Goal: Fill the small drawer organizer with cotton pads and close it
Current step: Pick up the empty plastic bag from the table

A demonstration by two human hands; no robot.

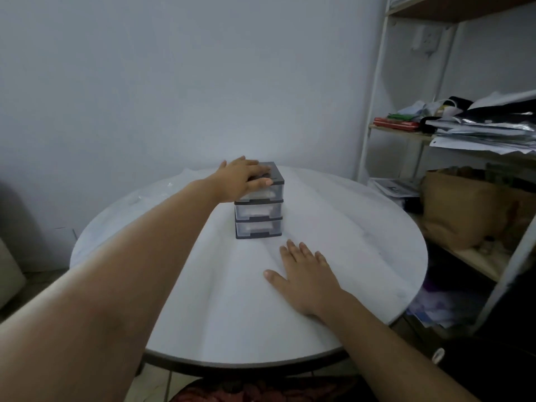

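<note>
Resting palm-down on the organizer (258, 220), the left hand (242, 178) is covering the left part of its grey top. Its fingers (261, 169) are lying nearly straight across the top, pointing right, released rather than clenched. The thumb (259, 183) is lying along the front rim of the top, just above the top drawer (261, 194). The hand is touching the top, not grasping it.

The organizer is standing upright on the table (362, 242), under the left hand and beyond the right hand. It is showing three clear drawers stacked in a grey frame, and all three fronts are sitting flush with the frame. White contents are showing through each clear front; whether these are pads cannot be told at this sharpness.

The right hand (307, 277) is lying flat on the table, in front of the organizer and slightly to its right, near it but apart from it. Its fingers (293, 253) are stretching straight and slightly spread, pointing toward the organizer's base and holding nothing. A strip of table is separating the fingertips from the bottom drawer (258, 227).

Well apart to the right of the organizer, a shelf (371, 111) is carrying papers (478, 132), and a brown bag (458, 210) is sitting lower on it. A plain wall (174, 82) is standing behind the organizer.
</note>
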